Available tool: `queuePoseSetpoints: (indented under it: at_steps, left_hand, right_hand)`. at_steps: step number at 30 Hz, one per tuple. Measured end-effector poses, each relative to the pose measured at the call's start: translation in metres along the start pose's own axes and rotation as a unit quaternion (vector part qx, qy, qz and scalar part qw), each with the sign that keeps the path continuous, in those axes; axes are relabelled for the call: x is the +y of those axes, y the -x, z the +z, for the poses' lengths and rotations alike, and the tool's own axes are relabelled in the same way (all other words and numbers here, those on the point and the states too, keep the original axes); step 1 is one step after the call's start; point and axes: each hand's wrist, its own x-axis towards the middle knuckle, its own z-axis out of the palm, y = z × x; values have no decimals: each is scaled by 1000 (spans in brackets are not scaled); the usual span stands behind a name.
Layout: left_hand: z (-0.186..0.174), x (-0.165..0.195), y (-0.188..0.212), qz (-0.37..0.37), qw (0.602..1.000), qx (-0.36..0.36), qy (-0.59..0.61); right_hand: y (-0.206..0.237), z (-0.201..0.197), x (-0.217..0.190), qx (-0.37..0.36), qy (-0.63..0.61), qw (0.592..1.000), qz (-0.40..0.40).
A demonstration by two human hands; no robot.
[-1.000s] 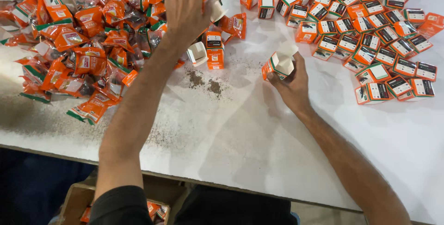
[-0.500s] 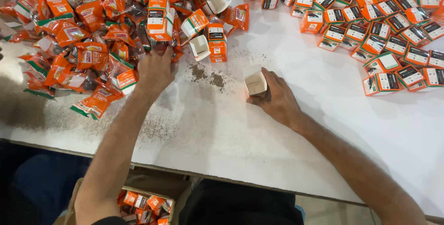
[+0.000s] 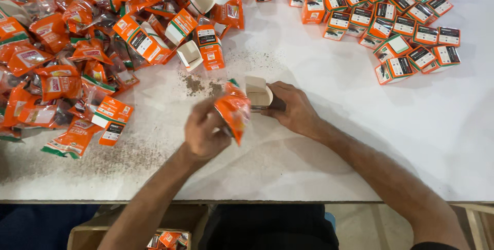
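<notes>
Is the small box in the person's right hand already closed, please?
No, the small box held by the right hand has its top flap standing open, its pale inside showing.

We're at a packing station here, a small workshop or warehouse floor by the look of it. A broad white desk carries a heap of orange sachets on one side and rows of small orange-and-white cartons, closed and lined up, on the other. Open cartons lie between, dust is scattered on the surface, and a box of more sachets sits below the edge.
</notes>
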Motion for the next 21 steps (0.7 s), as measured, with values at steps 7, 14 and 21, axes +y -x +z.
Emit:
queuePoseSetpoints:
  at_steps: [7,14,21]
  left_hand:
    - [38,-8,-17,89,986,-108,-91]
    - [46,4,-9,-59,981,-157,-100]
    - [71,-5,1,-424,900,-59,79]
  right_hand:
    - [4,-3,3,-21,22,999,-23]
    - [3,3,3,-23,45,999,-3]
    - [8,9,13,2,80,996,-32]
